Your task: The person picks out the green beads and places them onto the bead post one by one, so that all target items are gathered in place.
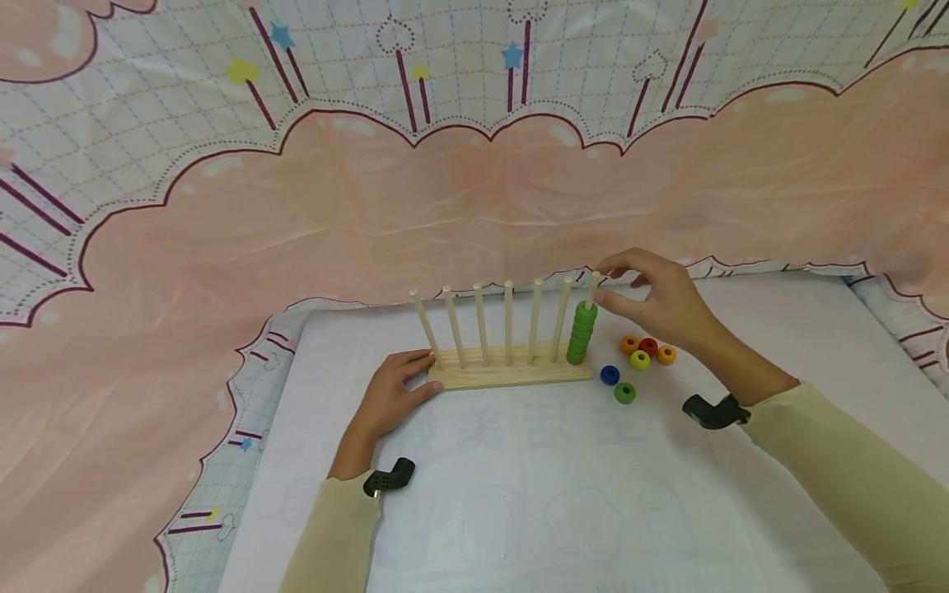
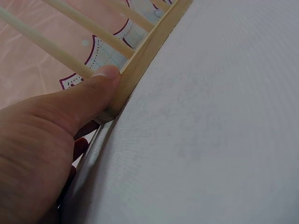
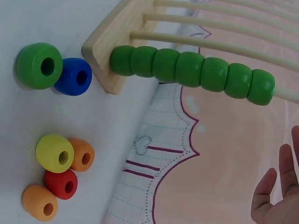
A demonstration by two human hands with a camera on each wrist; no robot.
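A pale wooden stand point(image 1: 511, 376) bears a row of several upright pegs. Green beads point(image 1: 582, 333), several of them, are stacked on its rightmost peg, whose tip stays bare. My left hand point(image 1: 393, 391) holds the left end of the base; in the left wrist view the thumb point(image 2: 105, 77) presses the edge while the other fingers are mostly hidden. Beside the tip of the rightmost peg is my right hand point(image 1: 660, 301), its fingers loosely bent. The right wrist view shows those fingers point(image 3: 287, 170) spread, with no bead between them.
Right of the stand lie a loose green bead point(image 1: 625, 393), a blue one point(image 1: 610, 375), a yellow one point(image 1: 640, 360), a red one point(image 1: 649, 346) and two orange beads point(image 1: 666, 355). The white tabletop point(image 1: 519, 494) meets a patterned pink cloth point(image 1: 445, 214) behind.
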